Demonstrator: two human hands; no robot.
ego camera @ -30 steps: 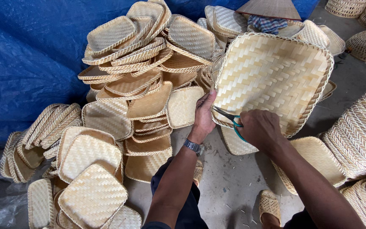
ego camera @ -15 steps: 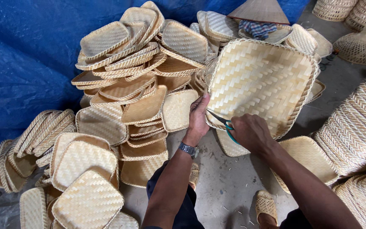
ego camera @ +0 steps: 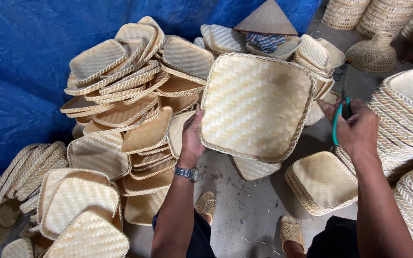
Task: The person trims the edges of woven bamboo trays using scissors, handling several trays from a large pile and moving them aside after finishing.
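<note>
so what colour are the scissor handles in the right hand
Teal green, seen in the head view: the scissors sit in the right hand, beside the woven tray.

A heap of woven trays leans against blue tarpaulin, near a conical hat.

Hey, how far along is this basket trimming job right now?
Done, it seems: stacked trays by the right hand. In hand: the left hand holds up one square woven tray, while the right hand holds green-handled scissors clear of it. Left, apparently: the heaped pile of trays beside the blue tarp.
</note>
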